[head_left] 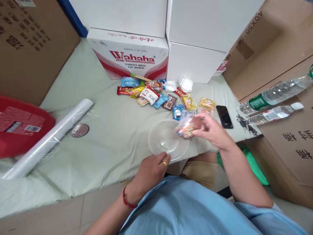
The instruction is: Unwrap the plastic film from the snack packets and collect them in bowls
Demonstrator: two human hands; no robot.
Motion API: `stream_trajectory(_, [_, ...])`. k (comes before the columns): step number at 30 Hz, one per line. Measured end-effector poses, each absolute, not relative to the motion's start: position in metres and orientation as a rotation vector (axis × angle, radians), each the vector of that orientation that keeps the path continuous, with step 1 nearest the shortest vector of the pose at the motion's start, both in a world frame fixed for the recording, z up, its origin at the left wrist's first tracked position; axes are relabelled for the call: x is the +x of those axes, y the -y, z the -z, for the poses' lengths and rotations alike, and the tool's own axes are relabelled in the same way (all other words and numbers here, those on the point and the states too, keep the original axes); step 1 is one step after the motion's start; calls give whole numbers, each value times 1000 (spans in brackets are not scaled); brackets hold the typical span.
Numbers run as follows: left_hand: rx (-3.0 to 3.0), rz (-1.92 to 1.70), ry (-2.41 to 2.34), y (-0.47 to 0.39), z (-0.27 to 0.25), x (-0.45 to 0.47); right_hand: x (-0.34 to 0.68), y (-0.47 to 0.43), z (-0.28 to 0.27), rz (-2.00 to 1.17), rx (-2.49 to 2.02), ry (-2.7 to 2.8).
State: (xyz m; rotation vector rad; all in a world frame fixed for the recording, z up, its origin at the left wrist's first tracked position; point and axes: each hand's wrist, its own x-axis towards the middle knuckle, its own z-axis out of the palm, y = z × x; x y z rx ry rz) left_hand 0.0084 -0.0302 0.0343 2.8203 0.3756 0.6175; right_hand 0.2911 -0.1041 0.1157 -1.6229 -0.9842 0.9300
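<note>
A clear plastic bowl (156,135) sits near the table's front edge. My left hand (153,169), fingers bent, grips its near rim. Over the right side of the bowl, my right hand (214,129) pinches a brown snack packet (189,129) with a cookie picture on it; the packet is slightly blurred and hides part of the rim. Behind the bowl lies a loose pile of wrapped snacks, among them a white and red packet (149,94), a dark cocoa packet (170,102), a small blue packet (178,111) and a yellow packet (188,101).
A Wahaba carton (132,58) and white boxes (193,62) wall off the back. On the right are a black phone (224,116), keys (244,124) and two plastic bottles (261,101). A plastic film roll (53,137), a metal disc (80,130) and a red container (24,127) lie left.
</note>
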Motion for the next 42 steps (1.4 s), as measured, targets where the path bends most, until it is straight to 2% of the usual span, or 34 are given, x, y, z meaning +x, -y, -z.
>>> stream_trajectory(3, [2833,-531,-349,32,-34,11,257,59,-105,-1164,-1728,1484])
stream_trajectory(7, [2837,-447,-360,32,-33,12,232,20,-73,-1296,-1935,1739])
stream_trajectory(10, [2804,-533,-396,33,-29,11,221,17,-61,-1011,-2031,1932])
stream_trajectory(15, [2576,-924,-493,42,-19,4,206,34,-66,-479,-2071,2033])
stream_trajectory(18, [2466,-1086,-601,43,-12,-10,221,49,-73,-174,-1951,1799])
stream_trajectory(21, [2384,-1130,-838,35,-4,-26,268,65,-71,73,-2099,1224])
stream_trajectory(22, [2355,-1106,-929,32,-2,-30,287,69,-67,80,-2210,1042])
stream_trajectory(24, [2326,-1027,-1072,26,4,-34,322,71,-55,-107,-2457,804])
stream_trajectory(28, [2510,-932,-1022,26,14,-28,349,57,-29,-456,-2607,783])
stream_trajectory(31, [2716,-963,-868,31,16,-22,340,44,-17,-498,-2422,715])
stream_trajectory(36, [2726,-988,-868,35,13,-23,327,51,-15,-526,-2013,547])
stream_trajectory(42, [2763,-968,-885,35,16,-24,332,95,-72,-560,-1697,533])
